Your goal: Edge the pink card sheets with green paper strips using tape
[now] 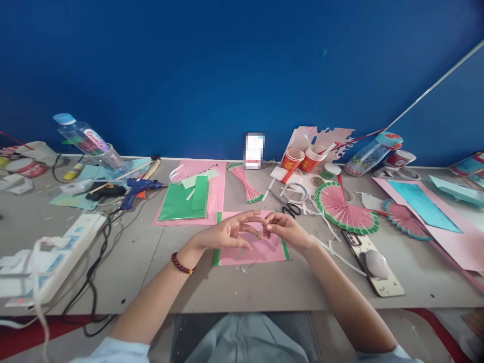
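Note:
A thin green paper strip (242, 252) slants above a pink paper sheet (230, 256) with green strips along its left and right edges. My right hand (284, 229) is closed, its thumb and fingers pinching the upper end of the strip. Beside it, my left hand (229, 232) has its thumb and fingers apart, the fingertips close to those of the right hand. The strip passes near the left thumb; whether they touch is unclear. Small paper scraps (240, 269) lie below the sheet.
Left of the sheet are a green paper pack (181, 204), a blue glue gun (132, 191) and a power strip (71, 252). Scissors (291, 207), watermelon-patterned paper fans (351, 214), red paper cups (293, 160) and a phone (385, 280) lie to the right. A lit screen (254, 150) stands behind.

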The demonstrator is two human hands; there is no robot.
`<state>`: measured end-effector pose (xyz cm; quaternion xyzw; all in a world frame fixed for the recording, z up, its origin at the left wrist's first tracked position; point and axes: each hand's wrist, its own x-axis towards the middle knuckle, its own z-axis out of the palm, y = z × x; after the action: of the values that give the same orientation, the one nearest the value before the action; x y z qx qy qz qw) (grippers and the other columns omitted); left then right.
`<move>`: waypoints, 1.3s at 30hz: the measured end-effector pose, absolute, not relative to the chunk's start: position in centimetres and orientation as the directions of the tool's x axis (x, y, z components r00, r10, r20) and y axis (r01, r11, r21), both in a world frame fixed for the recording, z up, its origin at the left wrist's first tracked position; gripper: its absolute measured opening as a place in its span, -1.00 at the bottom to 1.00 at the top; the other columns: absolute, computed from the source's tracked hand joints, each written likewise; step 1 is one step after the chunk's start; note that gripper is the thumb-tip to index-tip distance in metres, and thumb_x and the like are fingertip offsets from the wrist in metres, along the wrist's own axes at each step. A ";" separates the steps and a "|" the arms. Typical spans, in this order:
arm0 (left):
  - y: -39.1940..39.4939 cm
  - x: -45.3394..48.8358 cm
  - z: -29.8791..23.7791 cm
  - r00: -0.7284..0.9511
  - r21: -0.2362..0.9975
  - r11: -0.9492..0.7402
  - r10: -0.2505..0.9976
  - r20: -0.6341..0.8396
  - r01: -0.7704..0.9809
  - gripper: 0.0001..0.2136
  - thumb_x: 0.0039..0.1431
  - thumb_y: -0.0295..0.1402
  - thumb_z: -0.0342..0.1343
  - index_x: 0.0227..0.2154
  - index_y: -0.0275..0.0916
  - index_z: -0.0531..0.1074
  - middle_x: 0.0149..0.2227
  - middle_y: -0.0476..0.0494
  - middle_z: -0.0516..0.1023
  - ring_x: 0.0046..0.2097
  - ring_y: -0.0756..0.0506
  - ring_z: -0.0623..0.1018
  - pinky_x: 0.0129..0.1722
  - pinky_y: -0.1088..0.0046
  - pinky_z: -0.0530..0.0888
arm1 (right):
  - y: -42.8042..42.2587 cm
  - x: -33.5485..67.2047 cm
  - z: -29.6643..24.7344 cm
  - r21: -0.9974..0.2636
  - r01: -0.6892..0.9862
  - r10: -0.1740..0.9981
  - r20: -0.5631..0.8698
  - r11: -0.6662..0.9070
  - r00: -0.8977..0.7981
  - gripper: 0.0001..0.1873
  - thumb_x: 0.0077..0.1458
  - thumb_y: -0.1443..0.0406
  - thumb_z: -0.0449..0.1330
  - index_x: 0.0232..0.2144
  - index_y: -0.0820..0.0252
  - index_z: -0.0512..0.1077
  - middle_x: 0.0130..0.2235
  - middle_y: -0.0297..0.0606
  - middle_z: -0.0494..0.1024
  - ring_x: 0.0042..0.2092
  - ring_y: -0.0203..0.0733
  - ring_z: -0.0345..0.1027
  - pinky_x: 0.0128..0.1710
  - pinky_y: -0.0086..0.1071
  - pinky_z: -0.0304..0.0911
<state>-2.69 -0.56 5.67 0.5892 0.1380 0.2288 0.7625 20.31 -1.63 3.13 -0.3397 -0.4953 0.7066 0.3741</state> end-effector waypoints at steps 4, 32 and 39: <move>-0.4 -2.6 5.8 0.811 0.968 0.198 0.585 0.011 -0.156 -0.36 0.05 -0.46 0.18 0.18 0.05 0.11 0.24 -0.28 0.11 -0.03 -0.11 0.44 -0.21 0.37 0.50 | -1.3 20.6 3.6 -0.973 -0.151 0.910 -0.103 -0.177 -0.403 -0.79 -0.08 0.20 0.32 -0.45 0.22 0.43 -0.51 -0.34 0.46 -0.46 -0.32 0.32 -0.35 -0.37 0.24; -0.8 -1.5 4.9 0.616 0.981 -0.060 0.785 -0.068 0.184 -0.63 0.09 -0.34 0.09 -0.01 -0.27 0.38 -0.40 -0.06 0.51 -0.34 0.01 0.46 -0.19 0.43 0.40 | -2.0 19.9 3.9 -0.963 0.106 0.790 -0.264 -0.248 -0.553 -0.70 -0.06 0.10 0.27 -0.41 0.24 0.41 -0.50 -0.31 0.45 -0.50 -0.33 0.31 -0.53 -0.44 0.23; -0.4 -1.8 4.6 0.597 0.936 -0.229 0.802 0.027 0.265 -0.64 0.13 -0.24 0.07 -0.01 -0.20 0.34 -0.14 -0.16 0.51 -0.14 -0.08 0.49 -0.08 0.36 0.40 | -1.8 20.5 4.3 -0.936 -0.001 0.806 -0.303 -0.352 -0.508 -0.72 -0.06 0.13 0.27 -0.46 0.21 0.33 -0.61 -0.46 0.29 -0.67 -0.52 -0.02 -0.70 -0.56 -0.14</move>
<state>-1.82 -0.39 4.58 0.7375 0.3618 0.2660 0.5044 20.52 -1.79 4.30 -0.4078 -0.4941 0.7140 0.2825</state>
